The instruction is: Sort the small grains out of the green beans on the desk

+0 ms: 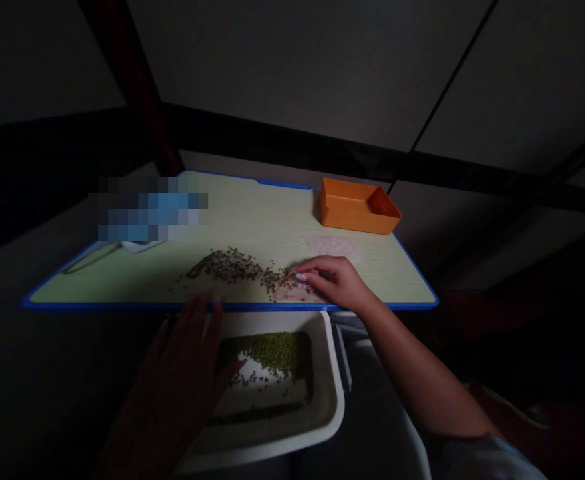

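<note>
Mung-bean-like green grains (230,265) lie spread along the near middle of the pale yellow-green tabletop (142,283). At their right end is my right hand (335,279), thumb and fingers drawn together; anything pinched in them is too small or hidden to make out. Beneath those fingertips shows a flat pinkish patterned patch (292,290). My left hand (187,353), dark in shadow, is held with fingers stretched out over the left side of a white tub (336,393). More green grains (277,350) sit inside this tub, below the table's front edge.
An orange open box (360,207) stands at the table's back right. A pale, whitish patch (333,247) lies in front of it. At the left is a blurred-out blue object (155,210) on a white base. A blue rim (122,305) borders the table; dark panels rise behind.
</note>
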The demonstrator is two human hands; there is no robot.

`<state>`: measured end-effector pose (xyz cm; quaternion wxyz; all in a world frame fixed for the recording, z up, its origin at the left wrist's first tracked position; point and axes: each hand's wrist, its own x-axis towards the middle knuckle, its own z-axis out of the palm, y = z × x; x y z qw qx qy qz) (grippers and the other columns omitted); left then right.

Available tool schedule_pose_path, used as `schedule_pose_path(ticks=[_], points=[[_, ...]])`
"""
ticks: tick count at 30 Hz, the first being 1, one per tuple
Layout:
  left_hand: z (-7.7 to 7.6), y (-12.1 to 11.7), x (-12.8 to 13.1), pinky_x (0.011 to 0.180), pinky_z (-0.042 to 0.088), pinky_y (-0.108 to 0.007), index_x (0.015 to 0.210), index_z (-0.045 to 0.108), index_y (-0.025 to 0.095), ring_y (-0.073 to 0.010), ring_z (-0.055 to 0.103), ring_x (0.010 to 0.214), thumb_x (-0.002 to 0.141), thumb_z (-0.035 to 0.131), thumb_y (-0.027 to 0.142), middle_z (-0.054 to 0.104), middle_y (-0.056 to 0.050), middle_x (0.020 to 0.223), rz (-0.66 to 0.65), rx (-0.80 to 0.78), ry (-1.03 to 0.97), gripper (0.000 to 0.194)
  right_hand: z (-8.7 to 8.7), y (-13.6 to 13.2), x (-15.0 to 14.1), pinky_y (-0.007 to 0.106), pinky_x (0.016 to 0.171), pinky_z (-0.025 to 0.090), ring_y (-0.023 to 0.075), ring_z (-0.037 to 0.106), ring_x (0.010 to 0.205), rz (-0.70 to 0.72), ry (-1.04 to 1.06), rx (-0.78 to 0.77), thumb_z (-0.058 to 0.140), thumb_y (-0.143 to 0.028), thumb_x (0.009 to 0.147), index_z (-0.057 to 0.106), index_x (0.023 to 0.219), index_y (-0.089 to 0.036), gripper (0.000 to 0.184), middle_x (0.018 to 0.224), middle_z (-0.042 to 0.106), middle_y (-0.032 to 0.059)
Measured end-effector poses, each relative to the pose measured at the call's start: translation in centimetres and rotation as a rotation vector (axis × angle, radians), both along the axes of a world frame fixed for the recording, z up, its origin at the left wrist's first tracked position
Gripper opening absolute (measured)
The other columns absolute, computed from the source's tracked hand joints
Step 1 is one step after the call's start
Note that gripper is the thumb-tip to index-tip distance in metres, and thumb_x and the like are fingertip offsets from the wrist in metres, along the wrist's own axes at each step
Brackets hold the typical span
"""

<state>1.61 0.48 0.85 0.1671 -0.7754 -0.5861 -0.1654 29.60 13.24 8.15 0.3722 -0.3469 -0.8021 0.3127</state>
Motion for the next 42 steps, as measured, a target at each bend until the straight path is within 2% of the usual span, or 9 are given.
schedule_pose_path(ticks=[6,13,18,27,35,42], points=[[0.04,0.07,0.07,0.120,0.030,-0.062,0.161,0.002,0.016,-0.0395,0.030,0.156,0.096,0.030,0.057,0.029,-0.025,0.168,-0.006,0.010,-0.016,0.081,-0.37,0.14,-0.01,0.031,0.074,0.054,0.0166,0.070,0.078,-0.084,-0.006,0.020,0.068,-0.035,0.093,0.080,0.102,-0.020,0.022,0.086,0.080,0.0050],[0.13,0.03,0.04,0.118,0.032,-0.063,0.161,0.003,0.015,-0.0418,0.032,0.154,0.096,0.030,0.056,0.031,-0.027,0.166,-0.021,0.028,0.002,0.081,-0.17,0.18,-0.03,0.031,0.076,0.054,0.0158,0.072,0.080,-0.019,-0.018,0.036,0.068,-0.033,0.092,0.081,0.102,-0.021,0.020,0.092,0.081,0.0049],[0.07,0.10,0.11,0.118,0.033,-0.064,0.160,0.003,0.014,-0.0431,0.034,0.153,0.096,0.029,0.057,0.029,-0.028,0.167,-0.018,0.024,-0.005,0.082,-0.16,0.33,-0.25,0.030,0.077,0.054,0.0157,0.072,0.082,-0.044,-0.045,0.059,0.069,-0.031,0.092,0.081,0.100,-0.022,0.016,0.095,0.082,0.0045],[0.35,0.00,0.14,0.118,0.035,-0.062,0.160,0.000,0.014,-0.0408,0.033,0.154,0.096,0.027,0.060,0.030,-0.027,0.166,0.007,0.011,0.051,0.084,-0.42,0.20,-0.08,0.029,0.069,0.052,0.0150,0.068,0.074,-0.123,-0.020,0.085,0.067,-0.034,0.093,0.080,0.099,-0.021,0.019,0.085,0.080,0.0042],[0.32,0.09,0.08,0.118,0.036,-0.061,0.161,-0.001,0.016,-0.0396,0.036,0.153,0.095,0.030,0.058,0.031,-0.026,0.166,0.012,0.015,0.050,0.084,-0.16,0.23,-0.16,0.028,0.070,0.052,0.0142,0.069,0.074,-0.031,-0.049,0.090,0.067,-0.033,0.094,0.080,0.101,-0.020,0.020,0.088,0.080,0.0044],[-0.01,0.08,0.06,0.118,0.036,-0.062,0.160,0.000,0.015,-0.0404,0.037,0.152,0.095,0.025,0.059,0.035,-0.028,0.164,0.016,0.019,0.033,0.083,-0.27,0.39,-0.42,0.029,0.071,0.051,0.0147,0.068,0.074,-0.110,-0.111,0.117,0.066,-0.033,0.094,0.080,0.097,-0.022,0.017,0.085,0.079,0.0030]])
